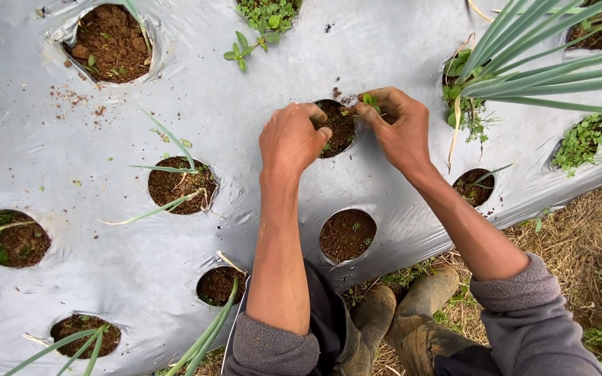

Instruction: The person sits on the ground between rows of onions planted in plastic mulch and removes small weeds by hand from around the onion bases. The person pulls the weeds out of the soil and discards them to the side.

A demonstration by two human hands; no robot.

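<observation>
Both my hands work at one round planting hole [338, 125] cut in silver plastic mulch [259, 83]. My left hand [290, 139] rests at the hole's left rim with fingers curled into the brown soil. My right hand [398, 125] sits at the hole's right rim, its fingertips pinching a small green weed [369, 101] above the soil. Whether the left hand holds anything is hidden by its own fingers.
Other soil-filled holes [347, 234] dot the sheet, some with thin green onion-like shoots [168, 167] or weeds [267, 17]. A large leafy plant [538, 63] spreads at the upper right. My muddy boots [412, 313] stand on straw-covered ground [587, 244] along the sheet's edge.
</observation>
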